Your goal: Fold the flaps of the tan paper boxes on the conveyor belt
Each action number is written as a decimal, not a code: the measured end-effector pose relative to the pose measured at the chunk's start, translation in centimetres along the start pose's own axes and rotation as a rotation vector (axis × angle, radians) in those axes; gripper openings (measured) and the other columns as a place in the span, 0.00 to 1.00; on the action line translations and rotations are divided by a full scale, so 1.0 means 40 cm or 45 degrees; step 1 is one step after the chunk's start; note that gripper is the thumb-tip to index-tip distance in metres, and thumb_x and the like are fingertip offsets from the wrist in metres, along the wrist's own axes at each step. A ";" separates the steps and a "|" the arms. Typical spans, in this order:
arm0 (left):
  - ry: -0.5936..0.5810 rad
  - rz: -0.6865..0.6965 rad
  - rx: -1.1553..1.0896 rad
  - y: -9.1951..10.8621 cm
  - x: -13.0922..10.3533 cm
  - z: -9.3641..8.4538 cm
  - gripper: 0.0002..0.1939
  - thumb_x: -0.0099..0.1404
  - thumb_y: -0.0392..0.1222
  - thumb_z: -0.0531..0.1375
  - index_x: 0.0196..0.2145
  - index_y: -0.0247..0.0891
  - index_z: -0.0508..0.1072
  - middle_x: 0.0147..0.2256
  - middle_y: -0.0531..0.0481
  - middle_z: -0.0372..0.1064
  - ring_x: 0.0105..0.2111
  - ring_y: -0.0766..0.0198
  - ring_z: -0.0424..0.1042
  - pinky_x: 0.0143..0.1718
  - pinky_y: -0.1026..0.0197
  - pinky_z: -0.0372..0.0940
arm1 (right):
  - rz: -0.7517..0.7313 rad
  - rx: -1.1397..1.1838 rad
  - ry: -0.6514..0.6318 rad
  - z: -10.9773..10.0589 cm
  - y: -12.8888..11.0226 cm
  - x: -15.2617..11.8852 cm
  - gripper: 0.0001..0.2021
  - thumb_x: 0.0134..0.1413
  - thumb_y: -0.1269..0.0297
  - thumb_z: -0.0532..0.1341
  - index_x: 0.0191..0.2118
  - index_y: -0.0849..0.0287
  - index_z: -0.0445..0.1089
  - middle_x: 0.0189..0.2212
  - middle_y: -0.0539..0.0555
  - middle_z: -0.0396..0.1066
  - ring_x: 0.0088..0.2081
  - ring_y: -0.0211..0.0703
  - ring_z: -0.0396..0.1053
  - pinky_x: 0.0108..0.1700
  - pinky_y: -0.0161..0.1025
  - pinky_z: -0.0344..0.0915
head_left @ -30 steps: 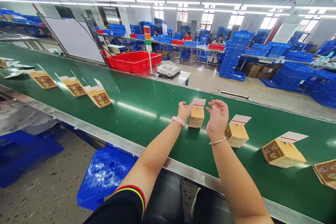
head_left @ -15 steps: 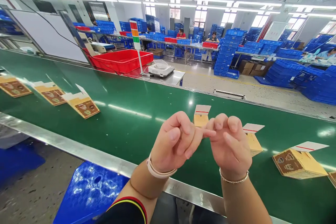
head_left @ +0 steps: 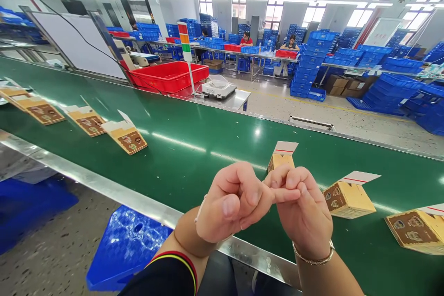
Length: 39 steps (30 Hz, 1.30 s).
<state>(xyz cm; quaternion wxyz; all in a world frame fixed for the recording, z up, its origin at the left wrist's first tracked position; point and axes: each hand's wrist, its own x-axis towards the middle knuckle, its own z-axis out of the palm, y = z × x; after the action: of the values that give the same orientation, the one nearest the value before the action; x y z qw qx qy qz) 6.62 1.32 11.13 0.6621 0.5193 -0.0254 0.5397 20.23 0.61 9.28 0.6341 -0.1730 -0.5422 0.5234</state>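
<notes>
Over the green belt point(head_left: 187, 166), my left hand point(head_left: 236, 203) has most of its fingers curled in, with one finger stretched out to the right. My right hand point(head_left: 303, 215) pinches the tip of that finger between thumb and fingertips. No separate object shows in either hand. Just behind the hands stands a small carton point(head_left: 280, 162) with its white flap up, partly hidden by my right hand. Two more brown-and-yellow cartons, a middle one point(head_left: 347, 199) and a nearer one point(head_left: 414, 231), sit to the right with raised flaps.
Several open cartons, one of them closest point(head_left: 131, 139), lie on the belt at left. A metal rim point(head_left: 86, 176) runs along the near side, with a blue stool point(head_left: 128, 249) below. Beyond the belt are a red bin point(head_left: 169, 77), a scale point(head_left: 219, 89) and a signal light point(head_left: 185, 42).
My right hand's fingers have closed around the outstretched finger of my left hand. Both hands appear slightly lower, and the cartons have shifted right in view.
</notes>
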 end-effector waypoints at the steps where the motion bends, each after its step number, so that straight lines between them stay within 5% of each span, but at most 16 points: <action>1: 0.015 -0.027 0.015 0.001 -0.002 0.000 0.18 0.60 0.55 0.60 0.25 0.40 0.60 0.12 0.66 0.41 0.13 0.75 0.47 0.52 0.36 0.63 | -0.005 -0.012 -0.003 0.000 -0.001 -0.001 0.09 0.61 0.58 0.57 0.32 0.54 0.66 0.29 0.50 0.63 0.31 0.41 0.62 0.35 0.40 0.63; 16: 0.086 -0.110 -0.026 0.007 -0.014 -0.007 0.18 0.57 0.59 0.61 0.30 0.42 0.63 0.13 0.66 0.40 0.12 0.75 0.50 0.52 0.37 0.63 | -0.284 -0.458 -0.023 -0.027 -0.003 -0.005 0.10 0.65 0.64 0.52 0.34 0.55 0.69 0.28 0.52 0.66 0.33 0.43 0.65 0.34 0.41 0.64; 24: 0.190 -0.157 -0.206 0.021 0.000 -0.015 0.10 0.58 0.51 0.60 0.34 0.44 0.68 0.11 0.67 0.38 0.10 0.74 0.44 0.49 0.43 0.66 | -0.502 -1.059 -0.377 -0.069 -0.043 0.014 0.10 0.62 0.73 0.49 0.40 0.55 0.66 0.32 0.54 0.68 0.32 0.43 0.65 0.33 0.42 0.64; 32: 0.342 -0.352 -0.383 -0.002 0.020 -0.025 0.11 0.58 0.49 0.58 0.35 0.41 0.72 0.13 0.64 0.38 0.13 0.74 0.40 0.38 0.52 0.70 | -0.408 -0.835 -0.520 -0.076 -0.038 0.021 0.12 0.66 0.68 0.45 0.41 0.55 0.65 0.30 0.54 0.67 0.31 0.42 0.65 0.31 0.42 0.63; 39: 0.412 -0.449 -0.569 -0.026 0.027 -0.044 0.10 0.61 0.46 0.57 0.36 0.38 0.70 0.15 0.64 0.37 0.14 0.75 0.40 0.32 0.57 0.70 | -0.405 -0.840 -0.471 -0.079 -0.025 0.023 0.12 0.65 0.70 0.43 0.39 0.55 0.62 0.26 0.50 0.58 0.27 0.39 0.57 0.28 0.37 0.59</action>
<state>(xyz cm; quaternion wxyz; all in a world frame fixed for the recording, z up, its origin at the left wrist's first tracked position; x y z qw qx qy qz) 6.91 3.45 10.26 0.8383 0.2650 0.0526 0.4735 23.32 2.10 9.42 0.5093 -0.1841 -0.8059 0.2391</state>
